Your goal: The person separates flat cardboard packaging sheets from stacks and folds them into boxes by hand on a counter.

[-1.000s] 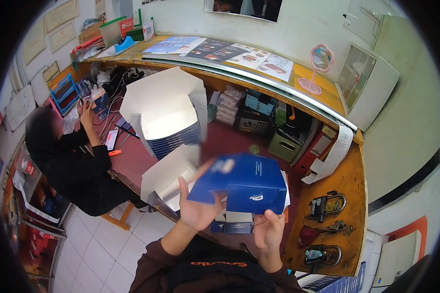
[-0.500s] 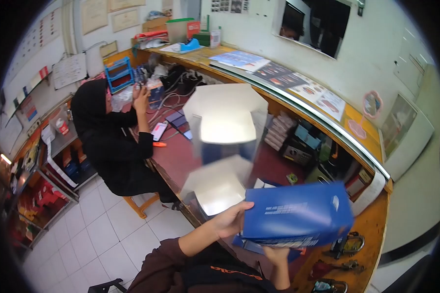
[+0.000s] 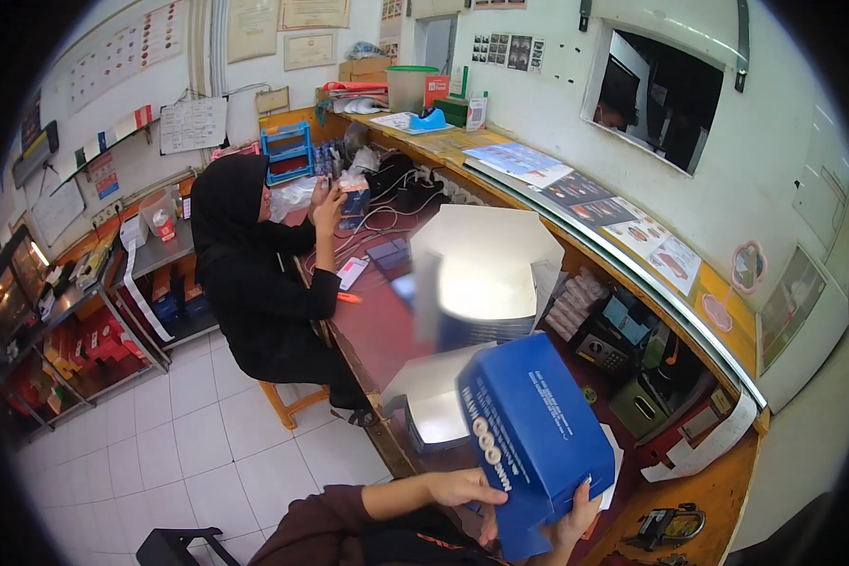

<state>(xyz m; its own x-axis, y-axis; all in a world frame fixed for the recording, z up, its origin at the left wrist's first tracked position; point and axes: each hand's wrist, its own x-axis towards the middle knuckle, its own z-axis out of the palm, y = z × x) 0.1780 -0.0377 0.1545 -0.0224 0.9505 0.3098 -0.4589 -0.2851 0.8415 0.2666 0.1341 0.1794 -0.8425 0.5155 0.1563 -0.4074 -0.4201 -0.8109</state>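
Observation:
A blue cardboard box [image 3: 542,406] with white printing is tilted in front of me, with a loose flap at its near end. My left hand [image 3: 467,491] grips the near left edge, thumb on the printed side. At the near right corner, my right hand [image 3: 575,514] has its fingers wrapped round the cardboard. Just beyond stands an open-topped box [image 3: 486,269] with a pale inside and blue outer walls. Another open box [image 3: 439,391] sits nearer, partly hidden behind the one I hold.
On the left a person in black [image 3: 245,255] sits at the red desk [image 3: 377,330], hands raised to something small. A phone [image 3: 352,273] and an orange pen [image 3: 348,297] lie there. The counter [image 3: 575,203] holds printed menus; a padlock [image 3: 670,528] rests on the wooden ledge at right.
The blue box has turned from lying sideways to pointing toward me, showing its printed side and near flap. My right hand has come round to its right corner. My view has shifted left.

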